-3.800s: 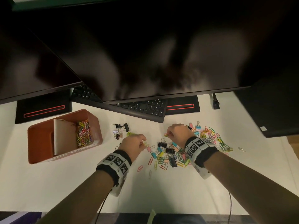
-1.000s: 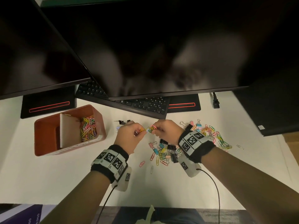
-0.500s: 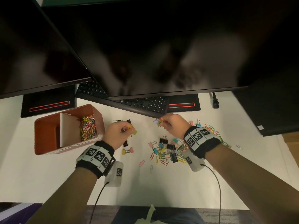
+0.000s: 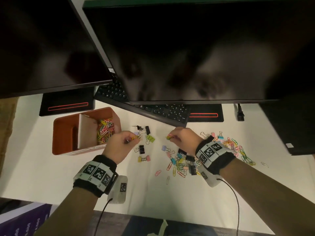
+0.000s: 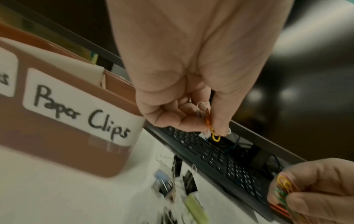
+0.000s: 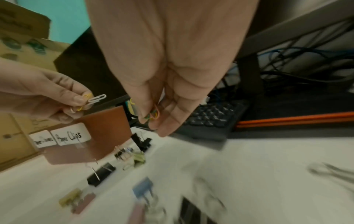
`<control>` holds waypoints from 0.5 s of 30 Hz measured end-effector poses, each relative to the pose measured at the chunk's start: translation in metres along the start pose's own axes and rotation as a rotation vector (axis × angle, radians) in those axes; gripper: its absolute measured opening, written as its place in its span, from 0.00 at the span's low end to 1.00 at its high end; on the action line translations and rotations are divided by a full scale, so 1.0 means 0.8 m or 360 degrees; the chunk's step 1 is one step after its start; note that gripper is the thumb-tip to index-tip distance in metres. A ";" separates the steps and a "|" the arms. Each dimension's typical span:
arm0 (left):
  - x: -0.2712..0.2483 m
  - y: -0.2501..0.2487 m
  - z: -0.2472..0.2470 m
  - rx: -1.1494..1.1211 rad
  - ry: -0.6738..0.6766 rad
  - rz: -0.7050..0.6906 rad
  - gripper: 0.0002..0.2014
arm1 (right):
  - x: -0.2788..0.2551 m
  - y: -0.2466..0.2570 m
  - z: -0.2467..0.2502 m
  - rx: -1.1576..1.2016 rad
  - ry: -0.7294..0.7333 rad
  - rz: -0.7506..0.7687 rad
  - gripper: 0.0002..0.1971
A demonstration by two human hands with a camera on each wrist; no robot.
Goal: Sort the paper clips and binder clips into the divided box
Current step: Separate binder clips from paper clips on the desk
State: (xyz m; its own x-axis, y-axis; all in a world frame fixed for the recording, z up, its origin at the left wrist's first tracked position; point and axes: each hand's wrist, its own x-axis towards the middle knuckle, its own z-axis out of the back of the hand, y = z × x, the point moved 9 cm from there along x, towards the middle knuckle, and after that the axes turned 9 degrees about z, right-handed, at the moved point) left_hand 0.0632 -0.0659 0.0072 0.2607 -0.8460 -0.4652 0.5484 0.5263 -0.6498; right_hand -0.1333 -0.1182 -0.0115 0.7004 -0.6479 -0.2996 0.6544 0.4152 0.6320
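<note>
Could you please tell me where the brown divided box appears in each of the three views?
Head: the divided box sits left of centre, beside the left hand.
Left wrist: at the left edge, its front wall facing the camera.
Right wrist: lower left, under the left hand.
Shared landmark: the "Paper Clips" label on its front, readable in both wrist views.

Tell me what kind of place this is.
Most likely an office desk or computer workstation. Two dark monitors hang over a black keyboard on a white desk, with a cardboard box and tangled cables behind.
</note>
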 end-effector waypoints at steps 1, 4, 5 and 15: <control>0.001 0.008 0.015 -0.0011 -0.0051 0.0040 0.02 | 0.008 0.015 0.005 0.0022 -0.0019 0.0057 0.13; 0.006 0.033 0.068 0.0090 -0.0225 0.0180 0.05 | 0.048 0.073 0.013 0.0058 -0.0061 0.0218 0.13; 0.009 0.040 0.086 0.0169 -0.0275 0.0231 0.07 | 0.065 0.094 0.013 0.0063 -0.0081 0.0263 0.12; 0.036 0.051 0.131 0.0607 -0.0155 0.0237 0.14 | 0.183 0.198 -0.025 0.0276 -0.0162 0.0147 0.23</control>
State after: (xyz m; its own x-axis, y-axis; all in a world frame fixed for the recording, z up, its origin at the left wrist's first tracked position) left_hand 0.1760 -0.0781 0.0302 0.4231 -0.7767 -0.4665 0.7493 0.5895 -0.3018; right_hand 0.0787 -0.1349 0.0304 0.7169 -0.6770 -0.1668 0.5239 0.3651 0.7696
